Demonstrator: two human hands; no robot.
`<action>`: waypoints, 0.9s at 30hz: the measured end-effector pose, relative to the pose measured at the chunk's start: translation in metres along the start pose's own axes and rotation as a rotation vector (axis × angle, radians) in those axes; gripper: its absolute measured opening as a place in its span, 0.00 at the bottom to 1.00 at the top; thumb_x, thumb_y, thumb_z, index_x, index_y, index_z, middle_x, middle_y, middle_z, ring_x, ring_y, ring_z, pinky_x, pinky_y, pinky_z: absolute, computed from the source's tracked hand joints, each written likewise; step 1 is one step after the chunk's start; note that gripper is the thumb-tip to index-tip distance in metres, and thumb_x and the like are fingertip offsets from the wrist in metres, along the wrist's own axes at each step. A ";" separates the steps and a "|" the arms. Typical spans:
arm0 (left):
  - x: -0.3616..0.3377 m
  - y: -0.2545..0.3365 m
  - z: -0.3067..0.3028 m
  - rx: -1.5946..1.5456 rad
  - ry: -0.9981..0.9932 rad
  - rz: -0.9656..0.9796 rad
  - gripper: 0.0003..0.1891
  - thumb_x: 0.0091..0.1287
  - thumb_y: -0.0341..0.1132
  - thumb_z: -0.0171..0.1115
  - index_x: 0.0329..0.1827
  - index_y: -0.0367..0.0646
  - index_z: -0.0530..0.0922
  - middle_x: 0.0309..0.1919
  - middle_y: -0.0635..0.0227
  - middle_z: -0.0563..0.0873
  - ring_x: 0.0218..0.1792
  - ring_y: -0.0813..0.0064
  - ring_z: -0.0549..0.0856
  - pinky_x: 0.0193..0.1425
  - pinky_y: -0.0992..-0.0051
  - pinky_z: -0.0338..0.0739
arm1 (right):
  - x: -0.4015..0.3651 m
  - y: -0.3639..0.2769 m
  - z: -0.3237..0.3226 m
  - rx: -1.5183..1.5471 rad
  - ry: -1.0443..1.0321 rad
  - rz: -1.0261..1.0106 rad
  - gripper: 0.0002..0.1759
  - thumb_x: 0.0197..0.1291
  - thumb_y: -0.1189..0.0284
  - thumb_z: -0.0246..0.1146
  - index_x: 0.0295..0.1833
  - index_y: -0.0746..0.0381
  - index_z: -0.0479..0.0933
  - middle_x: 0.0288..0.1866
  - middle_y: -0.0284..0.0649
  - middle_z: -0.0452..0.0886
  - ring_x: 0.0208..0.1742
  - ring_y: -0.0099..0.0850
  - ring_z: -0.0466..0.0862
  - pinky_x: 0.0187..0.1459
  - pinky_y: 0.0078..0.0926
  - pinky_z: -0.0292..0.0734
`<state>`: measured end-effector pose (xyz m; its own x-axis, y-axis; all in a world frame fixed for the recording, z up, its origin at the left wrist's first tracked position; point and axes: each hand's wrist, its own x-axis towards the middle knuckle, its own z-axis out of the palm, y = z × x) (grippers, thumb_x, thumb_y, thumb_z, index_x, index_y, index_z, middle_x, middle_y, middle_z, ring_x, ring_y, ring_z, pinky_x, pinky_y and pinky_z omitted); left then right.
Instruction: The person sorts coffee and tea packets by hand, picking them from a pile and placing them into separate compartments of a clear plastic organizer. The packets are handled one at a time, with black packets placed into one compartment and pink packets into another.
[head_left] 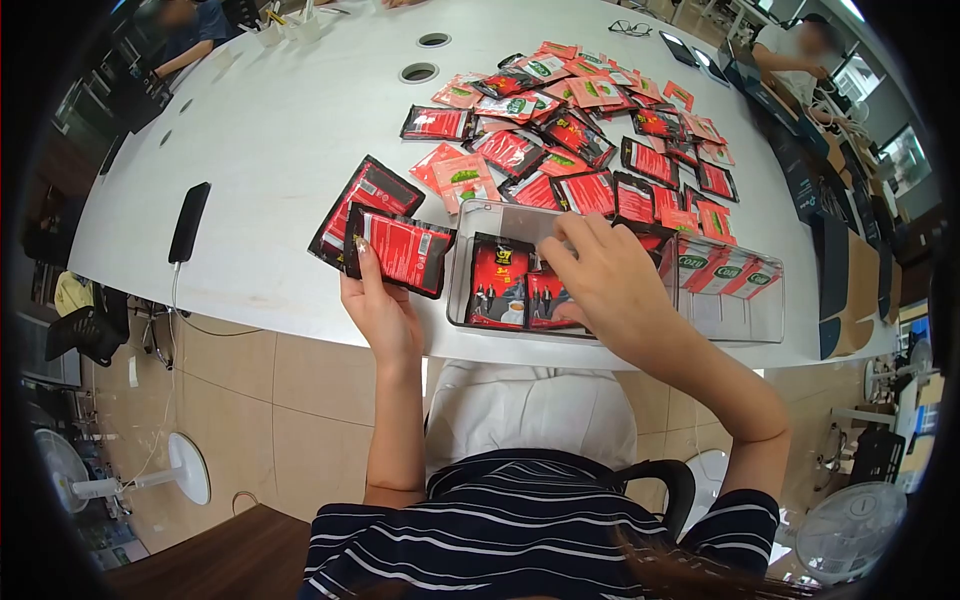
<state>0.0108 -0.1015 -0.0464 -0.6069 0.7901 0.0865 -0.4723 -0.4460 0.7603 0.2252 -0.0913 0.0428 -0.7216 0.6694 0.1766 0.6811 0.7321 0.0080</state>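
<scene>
My left hand [380,305] grips two red and black sachets [405,250], fanned out to the left of a clear plastic box [460,275]. Inside the box's left compartment, red and black coffee sachets [500,272] stand side by side. My right hand [600,280] reaches over that compartment with bent fingers at the sachets; whether it pinches one is hard to tell. The right compartment holds pink and white Cozy packets [728,270]. Behind the box lies a loose pile of mixed red-black and pink sachets [580,130].
A black phone [190,222] with a white cable lies on the white table [270,190] at the left. Glasses [630,28] and two phones are at the far edge. Cardboard boxes [847,290] stand at the right. People sit at the far left and far right.
</scene>
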 end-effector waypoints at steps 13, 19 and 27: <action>0.001 0.000 0.000 0.006 -0.005 -0.006 0.12 0.74 0.36 0.50 0.52 0.37 0.72 0.42 0.65 0.83 0.38 0.81 0.84 0.38 0.79 0.82 | -0.002 0.018 -0.002 0.090 0.261 -0.031 0.21 0.45 0.78 0.68 0.47 0.58 0.74 0.39 0.34 0.79 0.40 0.31 0.78 0.50 0.31 0.66; 0.001 0.000 0.000 -0.009 -0.001 -0.021 0.11 0.74 0.35 0.50 0.52 0.37 0.72 0.42 0.65 0.83 0.38 0.80 0.85 0.38 0.79 0.82 | -0.010 0.025 -0.037 0.353 0.344 0.166 0.17 0.47 0.80 0.67 0.45 0.59 0.77 0.37 0.37 0.82 0.38 0.34 0.80 0.45 0.29 0.70; 0.002 -0.002 -0.004 -0.004 -0.024 -0.025 0.11 0.74 0.35 0.49 0.52 0.37 0.72 0.43 0.65 0.83 0.39 0.79 0.85 0.41 0.78 0.82 | -0.043 0.032 -0.032 0.089 -0.115 0.175 0.29 0.40 0.78 0.71 0.53 0.58 0.74 0.46 0.36 0.77 0.47 0.34 0.75 0.49 0.33 0.69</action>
<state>0.0077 -0.1007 -0.0502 -0.5795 0.8108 0.0827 -0.4896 -0.4274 0.7600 0.2816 -0.1009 0.0672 -0.6061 0.7936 0.0543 0.7874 0.6082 -0.1004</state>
